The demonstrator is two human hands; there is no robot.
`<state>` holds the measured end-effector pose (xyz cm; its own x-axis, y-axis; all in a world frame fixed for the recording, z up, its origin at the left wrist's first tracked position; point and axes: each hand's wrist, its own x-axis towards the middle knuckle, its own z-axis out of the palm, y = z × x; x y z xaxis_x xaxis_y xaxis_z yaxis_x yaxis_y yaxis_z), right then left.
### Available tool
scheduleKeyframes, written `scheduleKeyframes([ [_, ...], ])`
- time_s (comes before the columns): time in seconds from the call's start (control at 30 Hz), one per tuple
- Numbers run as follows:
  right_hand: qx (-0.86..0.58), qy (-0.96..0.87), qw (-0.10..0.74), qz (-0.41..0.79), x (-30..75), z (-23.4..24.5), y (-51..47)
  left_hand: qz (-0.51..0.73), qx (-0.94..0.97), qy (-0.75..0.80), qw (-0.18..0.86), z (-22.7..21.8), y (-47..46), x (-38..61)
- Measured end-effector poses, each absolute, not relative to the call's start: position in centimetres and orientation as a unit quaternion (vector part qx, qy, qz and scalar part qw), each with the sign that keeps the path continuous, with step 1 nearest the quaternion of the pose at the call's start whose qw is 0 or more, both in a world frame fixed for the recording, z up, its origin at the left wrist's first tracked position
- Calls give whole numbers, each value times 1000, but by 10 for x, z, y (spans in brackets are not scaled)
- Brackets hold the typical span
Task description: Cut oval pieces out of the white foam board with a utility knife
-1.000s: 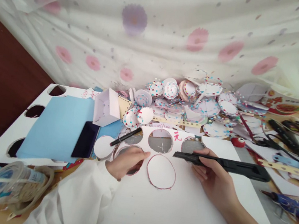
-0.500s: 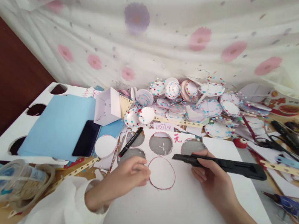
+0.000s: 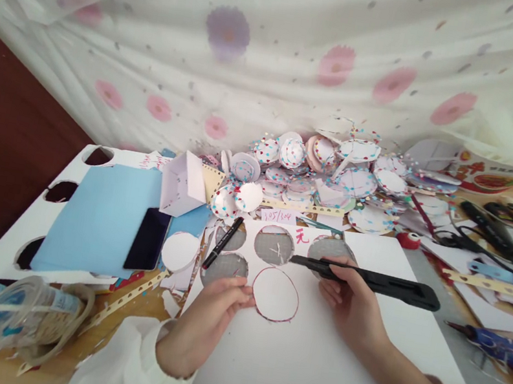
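Note:
My right hand (image 3: 350, 301) grips a long black utility knife (image 3: 369, 280) that lies level above a white sheet of card (image 3: 321, 360); its tip points left toward a red-outlined circle (image 3: 275, 294) drawn on the sheet. My left hand (image 3: 210, 319) rests on the card just left of that circle, fingertips curled against its edge. Above the circle the card has round holes (image 3: 274, 245) cut out. A black marker (image 3: 223, 243) lies beside the holes, apart from both hands.
A heap of dotted paper discs (image 3: 323, 174) lies at the back. A blue sheet (image 3: 99, 218), a dark phone (image 3: 148, 240) and a folded white box (image 3: 183, 185) sit to the left. Tape rolls (image 3: 14, 315) lie near left. Rulers, tools and a bowl (image 3: 497, 167) crowd the right.
My left hand let the black marker go, and it now lies by the holes; the hand moved to the circle's left edge. The knife shifted slightly left toward the circle.

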<state>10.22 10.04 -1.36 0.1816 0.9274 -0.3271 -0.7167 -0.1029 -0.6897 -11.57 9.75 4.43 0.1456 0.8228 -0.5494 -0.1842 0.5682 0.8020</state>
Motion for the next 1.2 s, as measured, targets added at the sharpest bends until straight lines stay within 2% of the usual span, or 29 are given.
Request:
scheduleKeyframes([
  [0.1,-375,-120,643,657,101,-13,102,329,327,559,687,43,98,-119],
  [0.17,-361,-117,632,676,100,-13,102,267,409,589,644,43,96,-120],
  [0.27,-352,-114,622,690,100,-14,102,154,644,573,483,44,95,-121],
  [0.37,-349,-111,613,700,101,-13,103,85,851,446,264,38,101,-120],
  [0.43,-349,-109,609,704,102,-13,104,53,922,354,149,27,111,-119],
  [0.53,-351,-105,607,705,102,-13,104,27,969,240,46,7,127,-120],
  [0.67,-349,-98,607,707,103,-14,104,19,987,160,-27,-6,135,-124],
  [1.0,-342,-71,608,713,103,-13,100,13,981,85,-173,-4,128,-117],
  [1.2,-340,-60,613,711,103,-11,99,-18,980,63,-187,-3,129,-117],
])
